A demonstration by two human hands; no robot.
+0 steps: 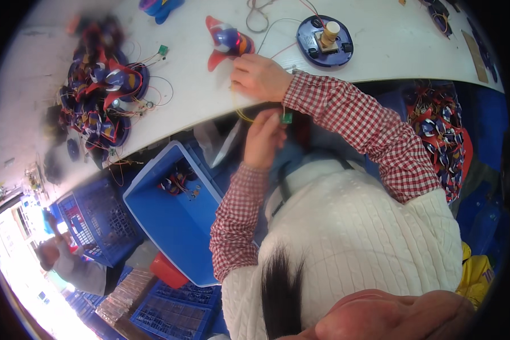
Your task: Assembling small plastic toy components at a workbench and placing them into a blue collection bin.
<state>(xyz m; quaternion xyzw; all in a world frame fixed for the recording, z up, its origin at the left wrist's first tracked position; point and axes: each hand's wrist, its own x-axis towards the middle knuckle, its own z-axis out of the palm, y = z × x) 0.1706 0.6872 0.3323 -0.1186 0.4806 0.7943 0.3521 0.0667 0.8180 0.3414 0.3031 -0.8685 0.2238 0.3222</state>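
Note:
My left hand (pixel 263 139) is just off the table's front edge, its fingers pinched on a small green circuit board (pixel 287 118). Above it, at the edge, my right hand (pixel 260 77) is closed with its fingers curled; what they hold is hidden. Thin yellow wires (pixel 242 115) hang between the two hands. Right beyond my right fingers lies a purple, orange and red toy part (pixel 231 42) with wing-like red ends and a red light glowing on it. A round purple base (pixel 324 41) with a brass and white knob sits farther right, with thin wires running from it.
Many similar wired toy parts (pixel 105 85) are heaped on the white table (pixel 190 107) at left. A blue bin (pixel 170 226) stands below the edge, and a blue crate (pixel 99 221) beside it. More parts (pixel 439 136) fill a container at right. Another person (pixel 76 263) is at lower left.

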